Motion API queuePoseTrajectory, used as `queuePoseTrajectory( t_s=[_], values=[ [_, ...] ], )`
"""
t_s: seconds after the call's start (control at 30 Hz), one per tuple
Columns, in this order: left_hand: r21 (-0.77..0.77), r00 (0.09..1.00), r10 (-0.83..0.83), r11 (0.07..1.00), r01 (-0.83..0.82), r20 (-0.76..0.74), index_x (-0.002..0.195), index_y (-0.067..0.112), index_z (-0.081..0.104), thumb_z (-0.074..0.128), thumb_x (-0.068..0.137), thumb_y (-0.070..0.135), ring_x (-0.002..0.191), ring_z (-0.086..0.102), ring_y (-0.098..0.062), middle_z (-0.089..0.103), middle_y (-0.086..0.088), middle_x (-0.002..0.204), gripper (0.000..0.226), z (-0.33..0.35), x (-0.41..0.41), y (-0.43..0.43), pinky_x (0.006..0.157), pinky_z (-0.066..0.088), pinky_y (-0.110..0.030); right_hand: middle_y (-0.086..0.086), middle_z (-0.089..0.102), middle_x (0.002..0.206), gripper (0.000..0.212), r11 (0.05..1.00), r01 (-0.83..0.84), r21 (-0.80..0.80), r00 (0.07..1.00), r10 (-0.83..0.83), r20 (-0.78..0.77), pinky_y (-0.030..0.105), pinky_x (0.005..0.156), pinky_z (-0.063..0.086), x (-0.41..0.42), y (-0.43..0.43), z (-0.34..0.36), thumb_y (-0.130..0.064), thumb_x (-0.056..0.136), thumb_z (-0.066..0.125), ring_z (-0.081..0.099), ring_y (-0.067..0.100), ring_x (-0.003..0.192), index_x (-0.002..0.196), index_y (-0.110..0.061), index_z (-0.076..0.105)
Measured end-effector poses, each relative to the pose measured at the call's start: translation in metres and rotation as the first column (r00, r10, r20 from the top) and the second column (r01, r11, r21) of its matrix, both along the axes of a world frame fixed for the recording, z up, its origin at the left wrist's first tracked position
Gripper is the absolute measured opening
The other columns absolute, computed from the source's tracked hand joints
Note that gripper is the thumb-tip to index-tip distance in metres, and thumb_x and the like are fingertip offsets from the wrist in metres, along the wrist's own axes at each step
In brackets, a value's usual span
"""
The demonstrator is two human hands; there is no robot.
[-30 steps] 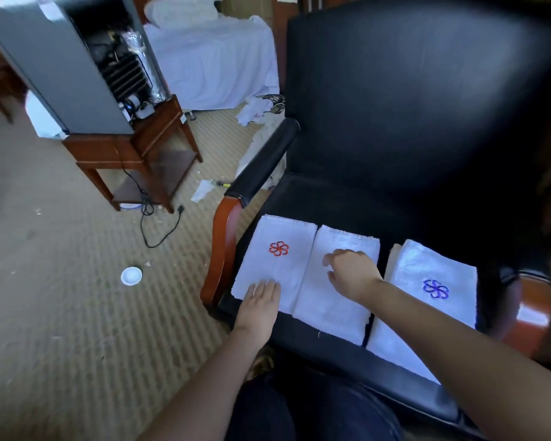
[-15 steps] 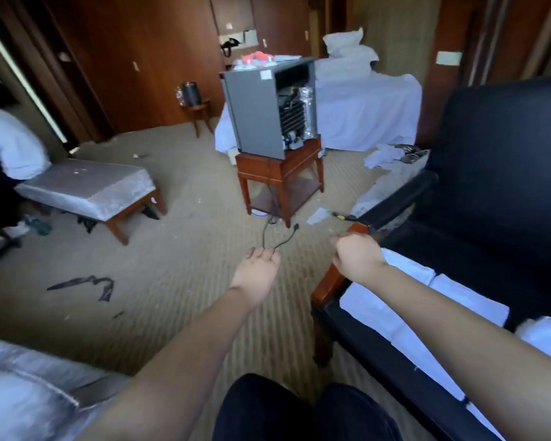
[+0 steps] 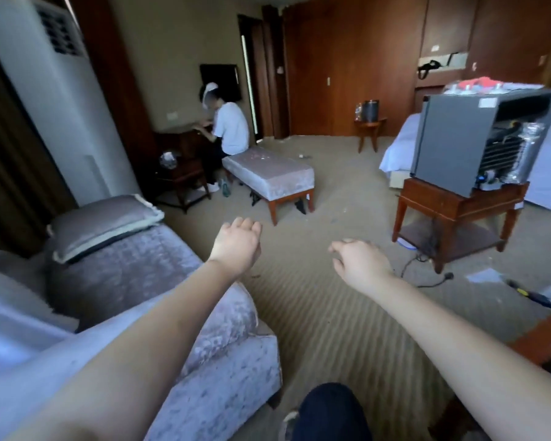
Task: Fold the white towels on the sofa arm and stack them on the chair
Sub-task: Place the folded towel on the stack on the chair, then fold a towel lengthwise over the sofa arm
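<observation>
Towels (image 3: pixel 10 316), white, no more than a pale blurred mass at the lower left edge, lying on the sofa (image 3: pixel 223 338) and partly hidden behind the left forearm; folds impossible to make out. Sofa in pale lilac velvet, with a matching cushion (image 3: pixel 102 222) propped further along the seat.

Both bare forearms stretched forward over ribbed beige carpet (image 3: pixel 315 313). Left hand (image 3: pixel 236 246) seen from the back, fingers relaxed and slightly spread, grasping nothing, hovering just past the sofa's front corner. Right hand (image 3: pixel 360 262) also released, fingers loosely curled, thumb pointing left, nothing held. Hands apart, neither touching a towel.

At the lower right edge, only a corner of the chair (image 3: pixel 541 338): a reddish wooden arm. A sliver of white below it, too small to identify.

Bottom centre, a knee in dark trousers (image 3: pixel 328 412).

Further back, a long padded stool (image 3: pixel 268 176) on wooden legs, with a person in a white shirt (image 3: pixel 231 128) seated at its far end, facing a dark desk. To the right, a small grey fridge (image 3: pixel 452 138), back panel exposed, on a wooden stand (image 3: pixel 452 205); black power cord (image 3: pixel 427 281) trailing across the carpet. White bed (image 3: pixel 395 154) behind the fridge. Tall white air conditioner (image 3: pixel 61 106) at far left.
</observation>
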State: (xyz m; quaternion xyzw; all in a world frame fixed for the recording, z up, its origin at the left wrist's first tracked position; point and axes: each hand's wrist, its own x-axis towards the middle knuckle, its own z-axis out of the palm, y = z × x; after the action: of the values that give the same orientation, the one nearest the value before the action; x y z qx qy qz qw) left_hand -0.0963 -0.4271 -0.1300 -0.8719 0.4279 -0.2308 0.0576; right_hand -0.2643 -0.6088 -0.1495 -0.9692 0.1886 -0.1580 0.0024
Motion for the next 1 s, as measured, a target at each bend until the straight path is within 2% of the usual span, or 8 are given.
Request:
queuePoseTrajectory(
  t_s=[0.2, 0.33, 0.47, 0.63, 0.7, 0.83, 0.93, 1.0],
  values=[
    [-0.034, 0.968, 0.249, 0.968, -0.248, 0.018, 0.123, 0.009, 0.049, 0.044, 0.097, 0.023, 0.115, 0.047, -0.031, 0.053, -0.01, 0.123, 0.029, -0.002, 0.019, 0.13, 0.089, 0.038, -0.039, 0.003, 0.061, 0.121, 0.028, 0.979, -0.201, -0.015, 0.979, 0.201, 0.019, 0.034, 0.087, 0.045, 0.062, 0.084, 0.013, -0.027, 0.096, 0.049, 0.059, 0.03, 0.106, 0.123, -0.024, 0.059],
    [-0.023, 0.922, 0.385, 0.923, -0.385, 0.033, 0.122, 0.01, 0.05, 0.043, 0.097, 0.02, 0.115, 0.047, -0.032, 0.053, -0.01, 0.124, 0.028, -0.009, 0.01, 0.21, 0.088, 0.036, -0.038, 0.002, 0.06, 0.121, 0.028, 0.935, -0.354, -0.025, 0.935, 0.355, 0.017, 0.037, 0.091, 0.043, 0.096, 0.145, 0.015, -0.027, 0.098, 0.048, 0.056, 0.028, 0.108, 0.124, -0.025, 0.059],
    [-0.082, 0.852, 0.523, 0.85, -0.52, 0.022, 0.114, 0.007, 0.054, 0.048, 0.094, 0.018, 0.108, 0.05, -0.032, 0.058, -0.012, 0.115, 0.024, -0.013, -0.005, 0.286, 0.082, 0.037, -0.04, 0.003, 0.059, 0.123, 0.029, 0.859, -0.508, -0.055, 0.86, 0.51, 0.01, 0.038, 0.094, 0.043, 0.126, 0.21, 0.018, -0.025, 0.1, 0.046, 0.055, 0.025, 0.11, 0.127, -0.022, 0.057],
    [-0.128, 0.731, 0.68, 0.721, -0.681, -0.053, 0.122, 0.006, 0.054, 0.047, 0.095, 0.017, 0.112, 0.051, -0.032, 0.058, -0.011, 0.116, 0.029, -0.028, -0.026, 0.369, 0.086, 0.04, -0.04, 0.0, 0.059, 0.127, 0.031, 0.74, -0.669, -0.076, 0.742, 0.67, -0.006, 0.034, 0.092, 0.045, 0.157, 0.287, 0.023, -0.026, 0.101, 0.045, 0.056, 0.022, 0.113, 0.13, -0.023, 0.056],
    [-0.169, 0.678, 0.729, 0.66, -0.732, -0.09, 0.113, 0.006, 0.059, 0.055, 0.091, 0.014, 0.105, 0.056, -0.034, 0.061, -0.012, 0.107, 0.024, -0.035, -0.034, 0.397, 0.082, 0.044, -0.043, 0.0, 0.059, 0.127, 0.031, 0.693, -0.717, -0.077, 0.696, 0.718, -0.019, 0.035, 0.091, 0.045, 0.17, 0.314, 0.022, -0.026, 0.101, 0.044, 0.056, 0.022, 0.113, 0.13, -0.023, 0.056],
    [-0.189, 0.614, 0.782, 0.591, -0.784, -0.105, 0.082, 0.005, 0.067, 0.086, 0.056, 0.01, 0.067, 0.063, -0.033, 0.063, -0.01, 0.073, 0.032, -0.053, -0.038, 0.441, 0.051, 0.047, -0.039, -0.001, 0.061, 0.124, 0.03, 0.618, -0.785, -0.054, 0.619, 0.785, -0.008, 0.035, 0.094, 0.044, 0.196, 0.358, 0.013, -0.026, 0.1, 0.044, 0.055, 0.021, 0.114, 0.127, -0.024, 0.058],
    [-0.229, 0.594, 0.795, 0.559, -0.797, -0.125, 0.08, 0.008, 0.068, 0.084, 0.056, 0.012, 0.063, 0.063, -0.031, 0.063, -0.007, 0.07, 0.029, -0.062, -0.027, 0.459, 0.047, 0.047, -0.035, -0.002, 0.062, 0.12, 0.029, 0.586, -0.809, -0.039, 0.586, 0.81, 0.012, 0.032, 0.092, 0.042, 0.219, 0.386, 0.007, -0.025, 0.099, 0.046, 0.055, 0.021, 0.113, 0.125, -0.024, 0.059],
    [-0.259, 0.606, 0.792, 0.571, -0.779, -0.075, 0.077, 0.011, 0.068, 0.064, 0.066, 0.021, 0.061, 0.063, -0.028, 0.063, -0.003, 0.069, 0.015, -0.067, -0.012, 0.466, 0.047, 0.047, -0.032, -0.002, 0.063, 0.119, 0.028, 0.573, -0.82, -0.005, 0.572, 0.819, 0.037, 0.032, 0.092, 0.042, 0.237, 0.402, 0.001, -0.024, 0.098, 0.047, 0.055, 0.021, 0.113, 0.123, -0.024, 0.06]
  ],
)
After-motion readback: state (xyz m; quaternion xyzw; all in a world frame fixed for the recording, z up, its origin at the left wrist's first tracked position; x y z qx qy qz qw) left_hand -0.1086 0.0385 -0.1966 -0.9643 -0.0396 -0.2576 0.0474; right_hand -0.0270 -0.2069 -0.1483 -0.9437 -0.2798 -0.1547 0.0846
